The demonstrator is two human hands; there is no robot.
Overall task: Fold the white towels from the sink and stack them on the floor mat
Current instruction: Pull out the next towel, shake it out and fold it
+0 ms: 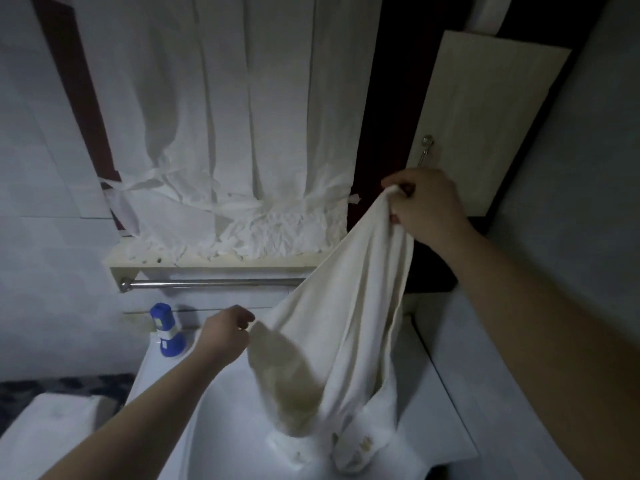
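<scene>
In the sink (pixel 207 427), nearest at 6 o'clock, the lower end of the white towel (pixel 346 306) is bunched; whether more towels lie under it cannot be told. From there the towel's long axis is drawn up and away toward 1 o'clock, the cloth hanging in loose vertical folds and not yet spread.

The left hand (pixel 227 332) is closed in a pinch on the towel's side edge, which lies at its 3 o'clock. The right hand (pixel 426 206), higher and farther out at 1 o'clock from the left, is clamped on the top corner (the cloth is gathered into the fist). The left hand is the nearer to the hanging bulk, so any spreading would be judged to turn on that edge being pulled toward 9 o'clock.

At 8 o'clock a dark patterned patch (pixel 69 379) is cut off by the frame, possibly the floor mat. Beyond the hands a blue bottle (pixel 166 330), a towel rail (pixel 207 282) and a white curtain (pixel 225 133) are seen.
</scene>
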